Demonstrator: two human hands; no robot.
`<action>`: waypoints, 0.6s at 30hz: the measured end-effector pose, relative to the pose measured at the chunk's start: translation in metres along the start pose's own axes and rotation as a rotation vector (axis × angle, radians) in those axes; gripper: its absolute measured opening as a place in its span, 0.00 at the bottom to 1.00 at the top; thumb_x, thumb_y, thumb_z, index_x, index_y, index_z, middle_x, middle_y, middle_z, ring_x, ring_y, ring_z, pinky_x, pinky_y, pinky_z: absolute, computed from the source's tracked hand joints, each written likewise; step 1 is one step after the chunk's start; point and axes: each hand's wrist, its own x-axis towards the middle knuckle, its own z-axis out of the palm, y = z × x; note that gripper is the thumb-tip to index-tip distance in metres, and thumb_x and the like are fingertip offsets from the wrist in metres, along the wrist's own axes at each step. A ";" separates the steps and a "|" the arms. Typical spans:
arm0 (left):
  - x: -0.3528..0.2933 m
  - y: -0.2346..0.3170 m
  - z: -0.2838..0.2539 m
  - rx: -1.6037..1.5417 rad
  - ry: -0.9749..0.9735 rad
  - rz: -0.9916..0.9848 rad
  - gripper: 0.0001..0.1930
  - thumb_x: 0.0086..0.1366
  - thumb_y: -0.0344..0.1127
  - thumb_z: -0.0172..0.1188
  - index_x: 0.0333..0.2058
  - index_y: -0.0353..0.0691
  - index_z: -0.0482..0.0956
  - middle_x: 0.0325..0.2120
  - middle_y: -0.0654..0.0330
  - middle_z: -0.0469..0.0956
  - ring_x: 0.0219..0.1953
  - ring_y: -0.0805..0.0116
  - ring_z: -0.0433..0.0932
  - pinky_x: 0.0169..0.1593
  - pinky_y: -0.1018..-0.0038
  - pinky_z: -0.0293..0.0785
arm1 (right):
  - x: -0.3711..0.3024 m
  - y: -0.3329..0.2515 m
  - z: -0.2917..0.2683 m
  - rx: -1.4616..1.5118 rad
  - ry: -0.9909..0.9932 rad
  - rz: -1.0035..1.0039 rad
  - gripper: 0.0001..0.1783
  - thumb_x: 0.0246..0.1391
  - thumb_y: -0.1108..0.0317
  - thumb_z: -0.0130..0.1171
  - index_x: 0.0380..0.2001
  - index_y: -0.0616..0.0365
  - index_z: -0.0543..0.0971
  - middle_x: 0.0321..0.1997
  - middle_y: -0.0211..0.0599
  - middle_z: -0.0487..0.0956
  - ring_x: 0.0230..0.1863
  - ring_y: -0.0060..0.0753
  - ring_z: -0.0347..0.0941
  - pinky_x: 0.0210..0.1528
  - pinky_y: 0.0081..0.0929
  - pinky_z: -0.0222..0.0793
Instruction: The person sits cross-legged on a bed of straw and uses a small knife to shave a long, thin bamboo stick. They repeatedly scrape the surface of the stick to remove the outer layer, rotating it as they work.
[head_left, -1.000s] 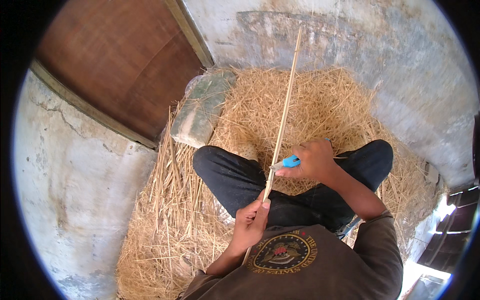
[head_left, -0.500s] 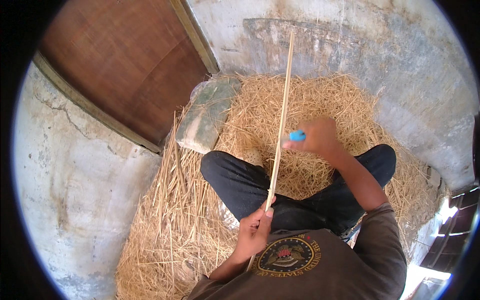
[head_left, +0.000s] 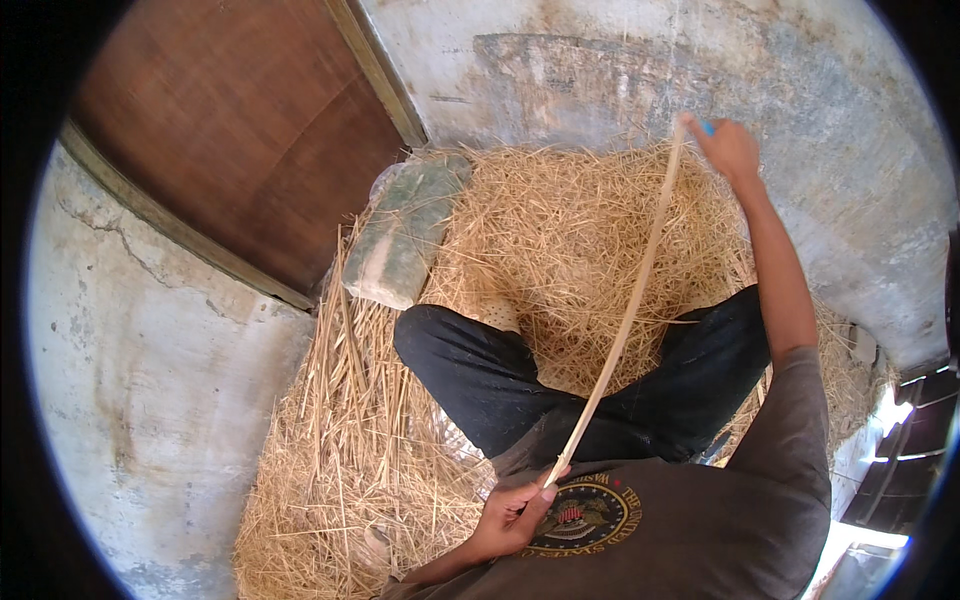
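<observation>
A long, thin, pale bamboo strip [head_left: 632,310] runs slantwise from my chest up over my crossed legs, bowed slightly along its length. My left hand [head_left: 518,515] pinches its near end between thumb and fingers, close against my shirt. With the arm stretched far forward and right, my right hand [head_left: 733,152] is closed at the strip's far tip. A small blue-handled knife [head_left: 709,128] shows in that fist, mostly covered by the fingers; its blade cannot be made out.
Straw-like shavings [head_left: 570,210] pile up in front of my legs, with longer loose strips [head_left: 340,390] at the left. A greenish-grey block [head_left: 405,235] lies by the brown door panel [head_left: 240,130]. Stained walls [head_left: 820,100] close in ahead and left.
My right hand has moved from midway along the strip to its far tip, forward and right. The strip has swung rightward and now bows; my left hand keeps its pinch, slightly lower.
</observation>
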 end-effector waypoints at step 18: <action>0.052 0.017 -0.007 -0.060 0.268 0.089 0.19 0.69 0.34 0.50 0.58 0.39 0.68 0.16 0.77 0.61 0.18 0.89 0.56 0.21 0.87 0.52 | -0.244 -0.108 -0.023 0.436 -0.176 -0.651 0.37 0.35 0.26 0.58 0.07 0.51 0.69 0.07 0.34 0.67 0.09 0.38 0.67 0.14 0.34 0.60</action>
